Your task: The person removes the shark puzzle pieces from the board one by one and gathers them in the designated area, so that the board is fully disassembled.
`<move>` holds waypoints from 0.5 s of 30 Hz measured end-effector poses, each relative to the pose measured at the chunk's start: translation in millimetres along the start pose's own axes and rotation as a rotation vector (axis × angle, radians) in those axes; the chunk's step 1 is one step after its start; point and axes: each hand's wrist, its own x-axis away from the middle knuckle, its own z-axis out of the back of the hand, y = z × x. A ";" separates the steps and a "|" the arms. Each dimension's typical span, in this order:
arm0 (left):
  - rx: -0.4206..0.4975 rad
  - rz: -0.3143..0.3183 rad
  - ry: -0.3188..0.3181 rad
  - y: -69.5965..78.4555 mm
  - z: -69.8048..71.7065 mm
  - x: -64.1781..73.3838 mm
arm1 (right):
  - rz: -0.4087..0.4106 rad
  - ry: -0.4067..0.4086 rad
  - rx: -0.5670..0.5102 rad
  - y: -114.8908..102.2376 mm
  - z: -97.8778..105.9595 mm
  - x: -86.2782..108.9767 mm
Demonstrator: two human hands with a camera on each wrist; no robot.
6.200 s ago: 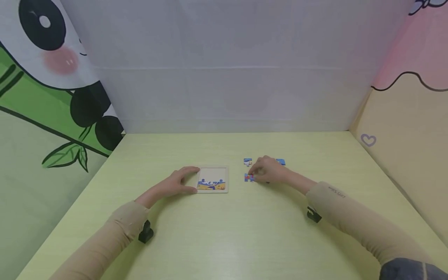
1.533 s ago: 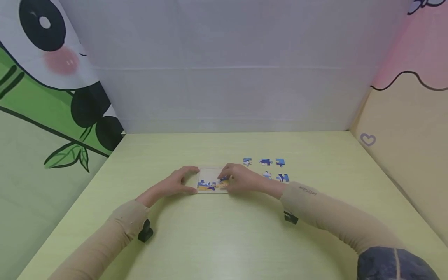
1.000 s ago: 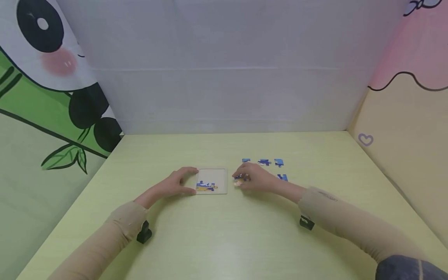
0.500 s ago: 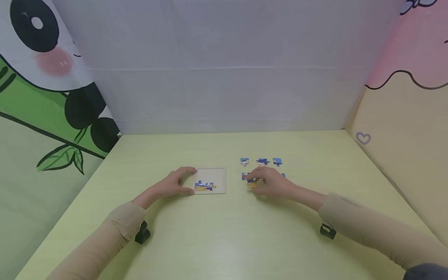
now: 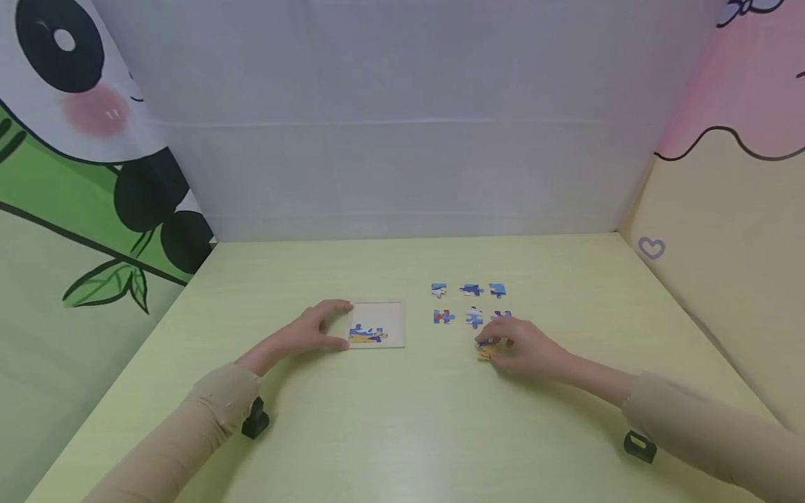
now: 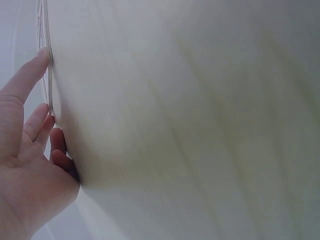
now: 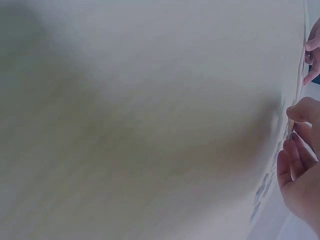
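Note:
In the head view, a pale square puzzle tray (image 5: pixel 390 324) lies flat on the table, with joined blue, white and yellow puzzle pieces (image 5: pixel 367 334) in its lower left part. My left hand (image 5: pixel 312 327) touches the tray's left edge, thumb near the lower corner and forefinger near the upper one. To the right, my right hand (image 5: pixel 525 347) pinches a yellow and blue puzzle piece (image 5: pixel 486 351) between thumb and fingers, low at the table. Just behind it are loose pieces, among them a red and blue one (image 5: pixel 443 317) and a white and blue one (image 5: pixel 474 317).
A back row of loose pieces holds a left one (image 5: pixel 439 290), a middle one (image 5: pixel 471 289) and a right one (image 5: pixel 497 290). One nearer piece (image 5: pixel 501 315) is partly covered by my right hand. A pale cloth wall (image 5: pixel 402 175) rises behind the table (image 5: pixel 390 419).
My right hand has taken the yellow and blue piece from the tray's lower right and carried it right, past the loose pieces. My left hand has stayed at the tray's edge.

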 end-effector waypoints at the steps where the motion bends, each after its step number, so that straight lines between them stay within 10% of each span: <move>1: -0.004 0.001 0.000 0.0 0.1 -0.1 | -0.002 0.002 0.007 1.7 0.7 3.1; 15: -0.006 0.012 -0.007 2.5 1.5 2.0 | -0.002 -0.055 -0.015 28.3 17.9 26.3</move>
